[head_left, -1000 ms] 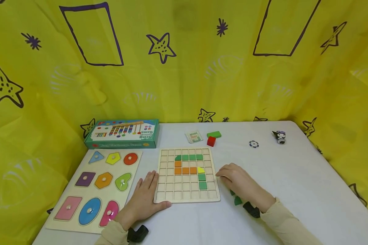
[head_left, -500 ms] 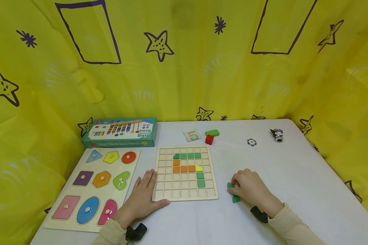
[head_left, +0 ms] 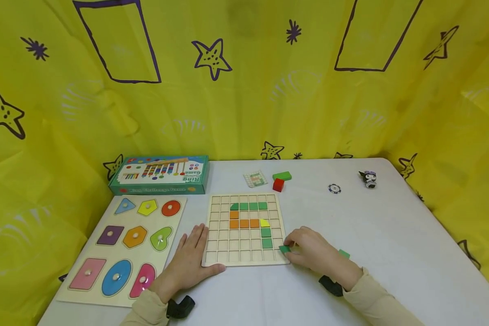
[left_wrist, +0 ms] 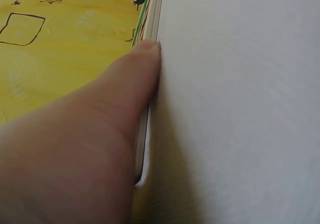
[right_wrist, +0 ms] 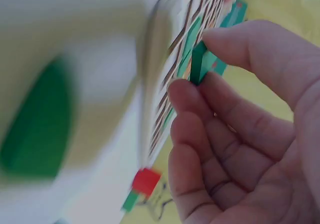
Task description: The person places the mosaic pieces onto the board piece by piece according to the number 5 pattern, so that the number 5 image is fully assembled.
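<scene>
A wooden grid board (head_left: pixel 244 258) lies in the middle of the head view, with green tiles (head_left: pixel 254 206), orange tiles (head_left: pixel 244 223) and a yellow tile (head_left: pixel 264 223) in its squares. Along its left edge rests my left hand (head_left: pixel 191 258), fingers straight and thumb on the front edge. The left wrist view shows that thumb (left_wrist: pixel 135 73) against the board's rim. My right hand (head_left: pixel 311 249) pinches a green tile (head_left: pixel 284 249) between thumb and fingers over the board's lower right edge. A loose green piece (head_left: pixel 344 253) lies on the table, partly behind my right wrist.
A shape-peg puzzle (head_left: pixel 102 294) is left of my left hand, with a green game box (head_left: pixel 159 188) behind it. Beyond the board are a pattern card (head_left: pixel 255 179), a red block (head_left: pixel 278 184) and a green block (head_left: pixel 282 175). A chip (head_left: pixel 334 188) and a figurine (head_left: pixel 368 179) sit back right.
My right hand moved right from the board's edge to the green pieces on the table, then back left with one pinched. My left hand has stayed in place.
</scene>
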`<control>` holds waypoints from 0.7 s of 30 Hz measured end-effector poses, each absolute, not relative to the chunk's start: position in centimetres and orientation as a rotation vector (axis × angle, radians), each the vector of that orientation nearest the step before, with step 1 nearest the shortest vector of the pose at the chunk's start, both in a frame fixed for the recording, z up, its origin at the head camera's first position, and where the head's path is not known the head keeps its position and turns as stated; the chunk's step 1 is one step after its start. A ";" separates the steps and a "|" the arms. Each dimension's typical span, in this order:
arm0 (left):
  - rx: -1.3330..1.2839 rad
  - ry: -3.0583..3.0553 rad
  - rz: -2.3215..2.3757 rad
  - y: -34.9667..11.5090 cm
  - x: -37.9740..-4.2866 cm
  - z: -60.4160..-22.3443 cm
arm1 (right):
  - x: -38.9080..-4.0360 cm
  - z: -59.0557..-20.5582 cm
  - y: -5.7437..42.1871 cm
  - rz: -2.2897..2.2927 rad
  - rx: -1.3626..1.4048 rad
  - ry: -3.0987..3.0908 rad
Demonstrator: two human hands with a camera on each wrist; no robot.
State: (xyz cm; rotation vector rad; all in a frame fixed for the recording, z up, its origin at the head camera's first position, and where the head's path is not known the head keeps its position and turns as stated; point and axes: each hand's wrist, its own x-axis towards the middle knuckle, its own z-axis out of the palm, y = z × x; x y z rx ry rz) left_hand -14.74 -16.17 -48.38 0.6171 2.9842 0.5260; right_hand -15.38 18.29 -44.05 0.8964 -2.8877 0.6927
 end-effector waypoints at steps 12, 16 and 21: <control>0.651 3.002 0.521 -16.3 -14.8 -48.6 | -16.1 -43.9 15.3 0.391 1.316 -2.769; 0.631 2.984 0.515 -16.4 -14.8 -48.5 | -16.3 -44.0 15.4 0.369 1.363 -2.740; 0.632 2.977 0.524 -16.3 -14.8 -48.4 | -16.5 -44.2 15.7 0.390 1.293 -2.777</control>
